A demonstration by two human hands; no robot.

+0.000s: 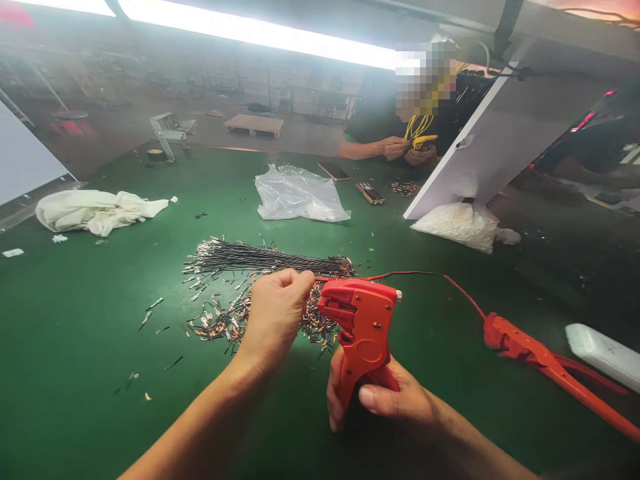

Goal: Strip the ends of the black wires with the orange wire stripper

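Observation:
My left hand (277, 310) is closed in a pinch on the end of a thin red wire (377, 276), beside the jaws of an orange-red wire stripper (367, 327). My right hand (395, 393) is wrapped round the stripper's grip, holding it upright above the table. From my left fingertips the wire passes along the top of the stripper and runs right towards a second orange tool (540, 353). Behind my left hand lies a bundle of black wires (270, 258) with bare or metal-tipped ends. Many short wire offcuts (220, 323) are heaped below the bundle.
A white cloth (100, 208) lies on the green table (90, 360) at left. Farther back are a clear plastic bag (300, 193) and two phone-like devices (370, 193). A white panel (480, 127) stands by a filled bag (457, 225). Across the table, a person's hands (407, 150) hold yellow wires.

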